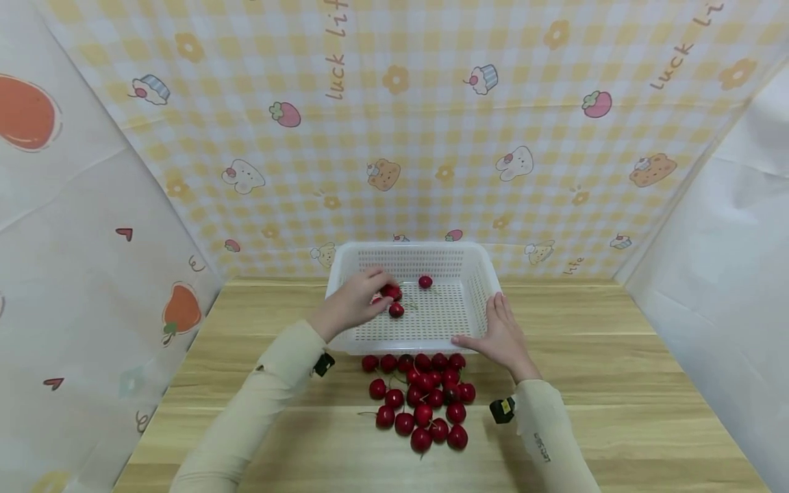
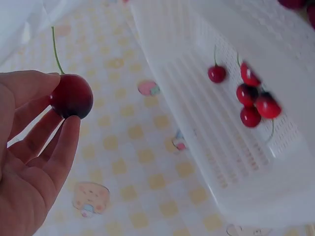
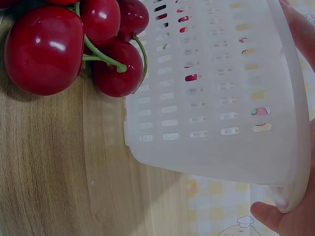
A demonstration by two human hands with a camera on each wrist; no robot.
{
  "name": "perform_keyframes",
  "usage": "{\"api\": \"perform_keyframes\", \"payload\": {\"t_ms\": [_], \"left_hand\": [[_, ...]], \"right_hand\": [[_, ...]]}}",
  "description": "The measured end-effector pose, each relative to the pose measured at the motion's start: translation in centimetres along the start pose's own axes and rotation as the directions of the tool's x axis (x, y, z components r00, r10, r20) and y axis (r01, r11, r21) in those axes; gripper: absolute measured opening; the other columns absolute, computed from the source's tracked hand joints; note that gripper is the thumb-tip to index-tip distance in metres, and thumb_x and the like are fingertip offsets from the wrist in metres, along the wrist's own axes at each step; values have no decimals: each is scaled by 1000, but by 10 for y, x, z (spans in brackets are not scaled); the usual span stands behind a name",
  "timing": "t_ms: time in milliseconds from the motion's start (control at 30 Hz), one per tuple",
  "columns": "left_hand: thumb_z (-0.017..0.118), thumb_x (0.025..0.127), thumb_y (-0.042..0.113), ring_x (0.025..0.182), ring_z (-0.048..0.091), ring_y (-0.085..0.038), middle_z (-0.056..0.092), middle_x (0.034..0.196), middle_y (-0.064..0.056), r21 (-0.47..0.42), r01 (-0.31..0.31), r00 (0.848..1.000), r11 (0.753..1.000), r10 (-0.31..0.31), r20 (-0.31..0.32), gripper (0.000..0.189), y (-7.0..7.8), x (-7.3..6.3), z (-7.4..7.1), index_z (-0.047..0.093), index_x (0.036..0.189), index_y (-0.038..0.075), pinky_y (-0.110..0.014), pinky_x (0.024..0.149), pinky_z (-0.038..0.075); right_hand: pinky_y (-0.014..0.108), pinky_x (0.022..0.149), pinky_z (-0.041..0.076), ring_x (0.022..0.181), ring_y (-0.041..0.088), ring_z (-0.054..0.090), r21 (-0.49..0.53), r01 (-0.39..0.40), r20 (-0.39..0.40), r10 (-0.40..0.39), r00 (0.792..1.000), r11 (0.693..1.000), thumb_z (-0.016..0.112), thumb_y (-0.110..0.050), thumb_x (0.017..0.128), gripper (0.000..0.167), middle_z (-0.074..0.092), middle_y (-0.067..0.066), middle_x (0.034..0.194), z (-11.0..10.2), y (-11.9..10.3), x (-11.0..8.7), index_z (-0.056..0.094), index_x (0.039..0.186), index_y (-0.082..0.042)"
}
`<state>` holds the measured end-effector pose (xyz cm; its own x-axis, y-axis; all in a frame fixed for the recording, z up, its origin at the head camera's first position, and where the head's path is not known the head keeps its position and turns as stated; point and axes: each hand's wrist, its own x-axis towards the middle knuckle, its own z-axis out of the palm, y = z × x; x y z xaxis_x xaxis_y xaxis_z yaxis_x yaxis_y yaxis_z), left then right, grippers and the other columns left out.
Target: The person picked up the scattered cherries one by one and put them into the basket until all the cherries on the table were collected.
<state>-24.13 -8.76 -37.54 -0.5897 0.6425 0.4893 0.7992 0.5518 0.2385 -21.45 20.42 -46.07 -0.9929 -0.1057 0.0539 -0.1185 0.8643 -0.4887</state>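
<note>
My left hand [image 1: 351, 305] is over the left part of a white plastic basket [image 1: 444, 347]. In the left wrist view its thumb and fingers pinch a dark red cherry [image 2: 74, 96] whose green stem points up. Beneath and beside that hand, several cherries lie on the basket floor, one of them a loose cherry [image 1: 425, 281] towards the back. At the front right corner, my right hand [image 1: 502, 339] holds the basket rim, the thumb along the front and the fingers over the right side. In the right wrist view, fingers [image 3: 268, 214] show around the rim.
A group of loose cherries [image 1: 423, 414] with stems lies on the wooden table [image 1: 616, 383] in front of the basket. Some are close to its front wall. A checked cloth backdrop [image 1: 394, 137] stands just behind the basket, with white sheets on both sides.
</note>
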Motion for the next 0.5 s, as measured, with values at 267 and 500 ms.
{"api": "perform_keyframes", "payload": {"t_ms": [267, 500], "left_hand": [[66, 78, 1, 82, 56, -19, 58, 91, -8, 62, 54, 996, 997, -58, 66, 15, -33, 14, 4, 62, 93, 2, -26, 70, 51], [65, 79, 2, 80, 56, -20, 59, 89, -9, 116, 129, 976, 985, -147, 162, 11, -58, 26, 16, 62, 90, 3, -27, 70, 50]], "right_hand": [[53, 109, 11, 137, 38, 0, 6, -5, 5, 5, 1000, 1000, 64, -72, 60, 127, 1, 27, 148, 0, -1, 0, 10, 140, 11], [54, 109, 11, 137, 37, -2, 7, -5, 8, 5, 1000, 1000, 64, -71, 61, 126, 0, 27, 148, -1, -1, 0, 11, 140, 11]]}}
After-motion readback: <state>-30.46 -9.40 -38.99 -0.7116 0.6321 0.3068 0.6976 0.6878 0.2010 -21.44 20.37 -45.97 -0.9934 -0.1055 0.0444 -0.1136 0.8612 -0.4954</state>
